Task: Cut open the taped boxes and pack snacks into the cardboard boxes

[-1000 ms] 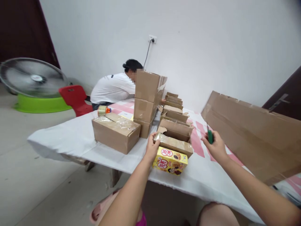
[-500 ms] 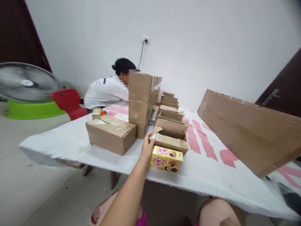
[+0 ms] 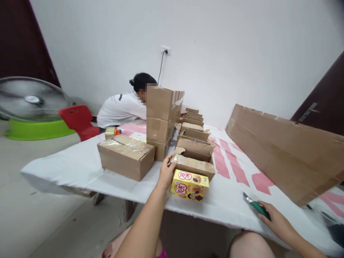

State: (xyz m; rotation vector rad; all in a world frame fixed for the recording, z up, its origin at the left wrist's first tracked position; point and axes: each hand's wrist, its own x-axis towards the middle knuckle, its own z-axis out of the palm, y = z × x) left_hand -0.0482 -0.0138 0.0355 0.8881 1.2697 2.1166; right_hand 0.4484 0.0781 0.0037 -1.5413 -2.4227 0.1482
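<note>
My left hand (image 3: 167, 170) rests against the left end of an open cardboard box (image 3: 194, 161), fingers curled on its taped flap, just above a yellow snack box (image 3: 189, 184) that leans on the box's front. My right hand (image 3: 278, 222) lies low at the table's near edge, fingers closed on a green utility knife (image 3: 256, 206) whose blade points left over the white tablecloth (image 3: 80, 165).
A taped closed carton (image 3: 125, 156) sits left of my left hand, with a stack of cartons (image 3: 162, 120) and a row of open boxes (image 3: 194, 123) behind. A large flat cardboard sheet (image 3: 285, 150) leans at right. A person in white (image 3: 122, 107) bends at the far end; a tape dispenser (image 3: 111, 132), red chair (image 3: 77, 120) and fan (image 3: 29, 100) stand left.
My right hand went from raised beside the open box, out of view, and is now back low at the table's near edge with the knife. The left hand stayed on the box.
</note>
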